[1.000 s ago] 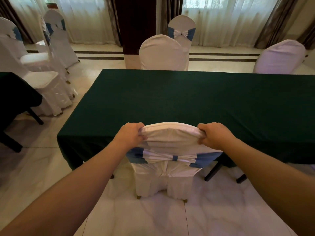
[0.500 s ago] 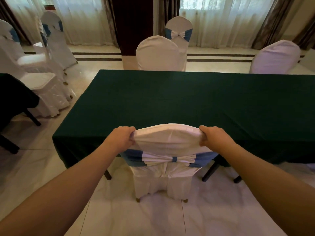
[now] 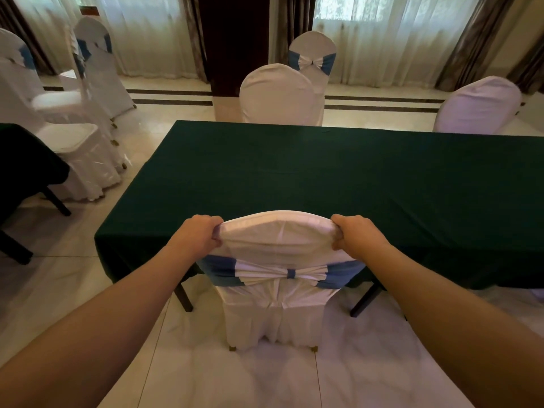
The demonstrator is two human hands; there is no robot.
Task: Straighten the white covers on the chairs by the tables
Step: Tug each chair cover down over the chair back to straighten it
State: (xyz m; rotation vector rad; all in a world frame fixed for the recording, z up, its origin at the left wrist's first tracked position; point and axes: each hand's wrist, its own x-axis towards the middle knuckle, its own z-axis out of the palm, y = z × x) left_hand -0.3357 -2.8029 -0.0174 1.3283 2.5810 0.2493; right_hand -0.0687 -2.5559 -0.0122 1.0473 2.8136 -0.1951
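Note:
A chair in a white cover (image 3: 276, 242) stands in front of me, pushed up to a table with a dark green cloth (image 3: 338, 178). A blue sash with a white bow (image 3: 290, 273) runs across its back. My left hand (image 3: 200, 235) grips the cover at the top left corner of the chair back. My right hand (image 3: 354, 235) grips it at the top right corner. The fabric between them is pulled fairly smooth, with a few folds near the top edge.
Two white-covered chairs (image 3: 279, 95) (image 3: 477, 106) stand at the table's far side, another with a blue sash (image 3: 312, 58) behind them. Several covered chairs (image 3: 79, 154) crowd the left, beside a second dark table (image 3: 26, 166). The floor is pale marble tile; curtains line the back.
Both hands stay clamped on the cover's top corners. The chair back sits slightly further from me and more centred, and the cover's top edge looks a little smoother.

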